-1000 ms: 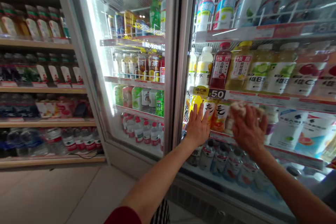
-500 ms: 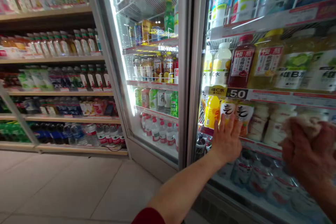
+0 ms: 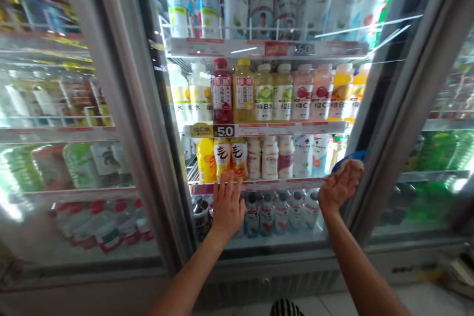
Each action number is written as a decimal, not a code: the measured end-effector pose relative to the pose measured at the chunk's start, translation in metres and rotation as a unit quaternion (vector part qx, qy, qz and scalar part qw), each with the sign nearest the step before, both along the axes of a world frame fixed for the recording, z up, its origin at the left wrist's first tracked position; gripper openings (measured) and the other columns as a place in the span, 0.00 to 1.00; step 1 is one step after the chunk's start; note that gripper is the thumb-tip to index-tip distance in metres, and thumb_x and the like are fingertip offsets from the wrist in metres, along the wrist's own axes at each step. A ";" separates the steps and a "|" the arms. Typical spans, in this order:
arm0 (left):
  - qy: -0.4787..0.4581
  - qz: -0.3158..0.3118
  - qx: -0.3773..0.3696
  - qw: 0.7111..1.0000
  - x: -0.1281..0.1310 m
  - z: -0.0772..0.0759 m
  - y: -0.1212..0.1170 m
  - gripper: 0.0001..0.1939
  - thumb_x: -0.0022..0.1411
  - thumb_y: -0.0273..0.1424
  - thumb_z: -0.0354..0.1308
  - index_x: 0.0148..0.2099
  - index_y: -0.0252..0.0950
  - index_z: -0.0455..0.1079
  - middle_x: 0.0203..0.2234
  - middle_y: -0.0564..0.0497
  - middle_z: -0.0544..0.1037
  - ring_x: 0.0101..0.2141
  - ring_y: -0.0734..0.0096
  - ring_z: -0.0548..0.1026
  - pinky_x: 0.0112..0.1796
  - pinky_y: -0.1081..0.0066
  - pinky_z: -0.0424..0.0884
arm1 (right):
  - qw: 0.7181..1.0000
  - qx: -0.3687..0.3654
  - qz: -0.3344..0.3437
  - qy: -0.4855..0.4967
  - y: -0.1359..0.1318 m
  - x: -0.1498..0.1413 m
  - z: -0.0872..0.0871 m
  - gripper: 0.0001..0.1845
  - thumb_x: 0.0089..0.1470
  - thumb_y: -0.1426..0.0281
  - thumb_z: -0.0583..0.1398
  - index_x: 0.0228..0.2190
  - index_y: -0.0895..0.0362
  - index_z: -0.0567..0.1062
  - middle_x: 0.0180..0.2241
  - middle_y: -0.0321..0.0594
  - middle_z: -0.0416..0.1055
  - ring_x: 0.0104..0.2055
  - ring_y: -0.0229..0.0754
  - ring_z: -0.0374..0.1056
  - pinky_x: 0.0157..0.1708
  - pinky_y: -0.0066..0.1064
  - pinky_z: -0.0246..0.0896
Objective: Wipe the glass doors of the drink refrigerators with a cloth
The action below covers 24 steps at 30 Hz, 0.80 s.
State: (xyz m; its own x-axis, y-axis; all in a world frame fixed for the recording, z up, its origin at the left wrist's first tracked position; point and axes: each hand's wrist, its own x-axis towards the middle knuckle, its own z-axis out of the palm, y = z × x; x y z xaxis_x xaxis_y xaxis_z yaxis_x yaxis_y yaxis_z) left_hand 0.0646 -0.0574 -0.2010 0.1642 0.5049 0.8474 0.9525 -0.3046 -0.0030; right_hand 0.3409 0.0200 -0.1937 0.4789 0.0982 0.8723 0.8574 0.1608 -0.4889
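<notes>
My left hand [image 3: 228, 208] lies on the glass door [image 3: 303, 252] of a lit drinks fridge, its fingers spread and pointing up. Behind its fingertips stand two small bottles with black brush lettering [image 3: 222, 152] and a yellow bottle [image 3: 206, 158]. Over at the right side of the same door, my right hand [image 3: 337, 191] grips a crumpled pale cloth [image 3: 350, 167] pressed to the glass. A blue round patch [image 3: 360, 155] shows just behind the cloth; what it is I cannot make out.
Several rows of bottles [image 3: 266, 91] fill the shelves behind the glass. Metal door frames rise on the left [image 3: 128, 108] and right [image 3: 411, 79], with more fridge sections beyond. A price tag [image 3: 224, 131] hangs on the middle shelf. Some blurred objects [image 3: 459, 266] sit low at the right.
My view has swung right and now faces the door squarely. My right hand with the cloth has moved to the door's right side. My left hand has stayed on the glass, now slightly lower.
</notes>
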 end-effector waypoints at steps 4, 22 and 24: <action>-0.009 -0.002 0.015 1.000 0.006 -0.006 -0.001 0.33 0.57 0.26 0.51 0.64 0.37 0.46 0.64 0.43 0.44 0.63 0.52 0.38 0.57 0.46 0.51 | 0.983 -0.042 0.068 -0.167 -0.020 -0.050 -0.040 0.33 0.55 0.73 0.50 0.61 0.49 0.48 0.63 0.51 0.43 0.63 0.56 0.43 0.54 0.54 0.48; -0.056 0.041 -0.005 0.998 -0.037 -0.030 -0.015 0.35 0.59 0.29 0.50 0.65 0.38 0.40 0.63 0.41 0.46 0.62 0.53 0.45 0.57 0.47 0.52 | 0.976 -0.042 0.117 -0.179 -0.027 -0.086 -0.033 0.31 0.54 0.74 0.51 0.59 0.48 0.54 0.63 0.48 0.44 0.64 0.54 0.43 0.58 0.57 0.37; -0.064 0.058 -0.007 0.996 -0.049 -0.031 -0.016 0.36 0.59 0.29 0.50 0.66 0.38 0.38 0.63 0.40 0.46 0.62 0.52 0.45 0.57 0.47 0.52 | 0.985 -0.040 0.105 -0.131 -0.026 -0.092 -0.032 0.31 0.55 0.74 0.50 0.59 0.50 0.54 0.64 0.49 0.41 0.65 0.55 0.40 0.57 0.57 0.39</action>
